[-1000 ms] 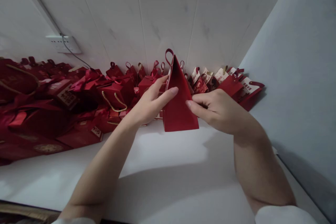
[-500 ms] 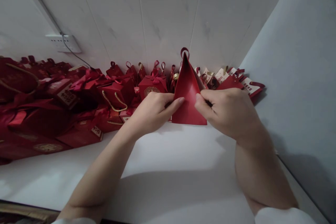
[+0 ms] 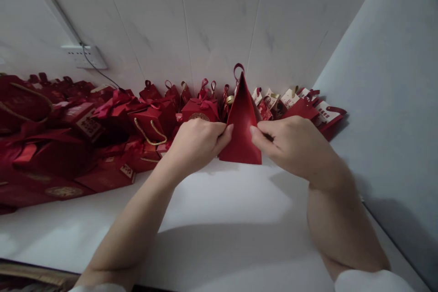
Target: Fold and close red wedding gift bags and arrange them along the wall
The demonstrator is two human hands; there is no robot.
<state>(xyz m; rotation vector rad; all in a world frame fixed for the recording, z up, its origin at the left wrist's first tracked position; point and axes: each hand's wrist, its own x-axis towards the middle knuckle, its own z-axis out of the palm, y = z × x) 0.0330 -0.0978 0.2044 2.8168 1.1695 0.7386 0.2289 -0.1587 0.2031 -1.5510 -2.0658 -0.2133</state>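
A red paper gift box [image 3: 241,123], triangular from here with a ribbon loop at its peak, is held upright just above the white tabletop [image 3: 219,219]. My left hand [image 3: 196,143] pinches its left edge with curled fingers. My right hand [image 3: 294,146] grips its right edge, thumb on the front face. Both hands are closed on the box.
Many red gift boxes and bags [image 3: 150,116] with ribbons and gold cord handles are piled along the tiled back wall, thickest at the left. Flat red-and-white box blanks [image 3: 308,105] lie at the back right. A wall socket [image 3: 82,56] with a cable sits upper left. A pale wall [image 3: 393,100] rises on the right.
The box shifted right and away from me, then back slightly left. My left hand closed from extended fingers into a pinch on the box's edge; my right hand kept its grip.
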